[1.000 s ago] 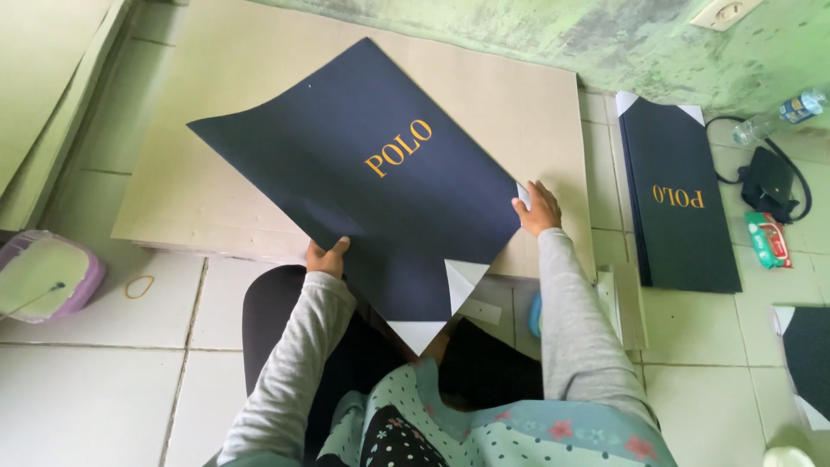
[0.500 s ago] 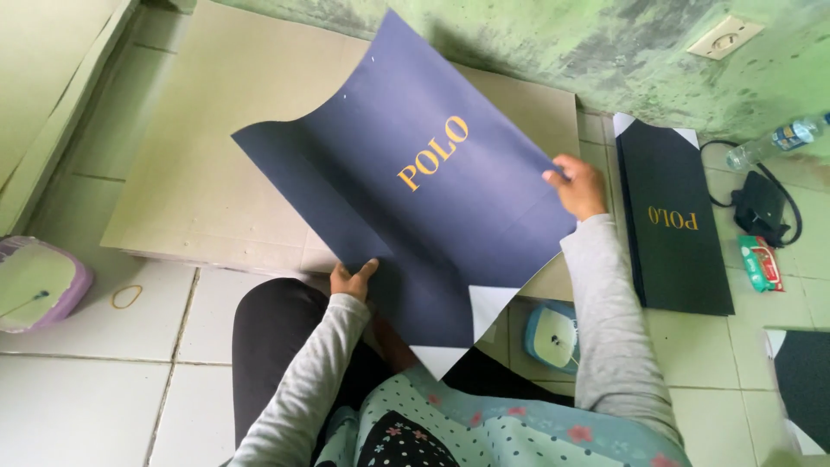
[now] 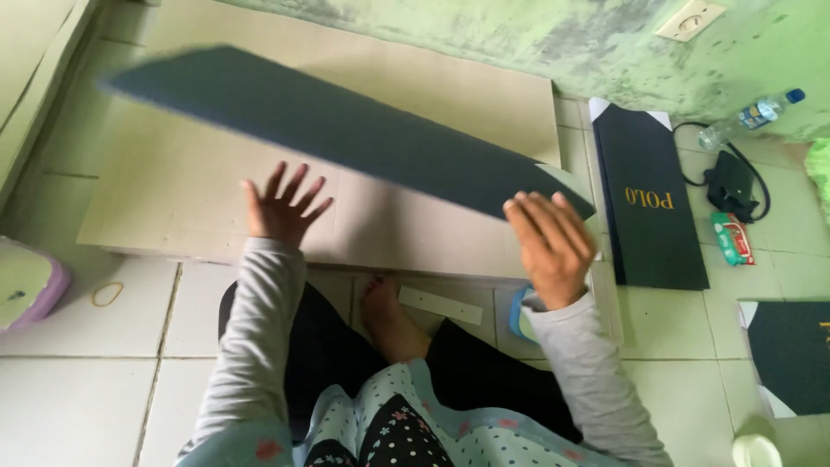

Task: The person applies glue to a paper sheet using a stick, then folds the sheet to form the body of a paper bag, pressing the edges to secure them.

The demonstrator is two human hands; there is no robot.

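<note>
A large dark blue sheet [image 3: 346,130] hangs tilted in the air above a flat cardboard board [image 3: 415,233] lying on the tiled floor; its left end is blurred. My right hand [image 3: 549,246] is at the sheet's near right edge, fingers on it close to the corner. My left hand [image 3: 281,207] is off the sheet, fingers spread, hovering over the board below it. My grey sleeves and crossed legs fill the bottom of the view, with one bare foot [image 3: 389,316] by the board's edge.
To the right lie a dark blue folded piece with gold lettering [image 3: 648,207] and another [image 3: 791,355]. A water bottle [image 3: 752,114], black charger with cable [image 3: 731,186] and small packet [image 3: 732,238] sit near the green wall. A purple-rimmed container [image 3: 26,285] and rubber band [image 3: 108,294] lie left.
The sheet has swung up from facing me, lettering visible, to nearly edge-on over the board. My left hand has let go of its lower edge and opened.
</note>
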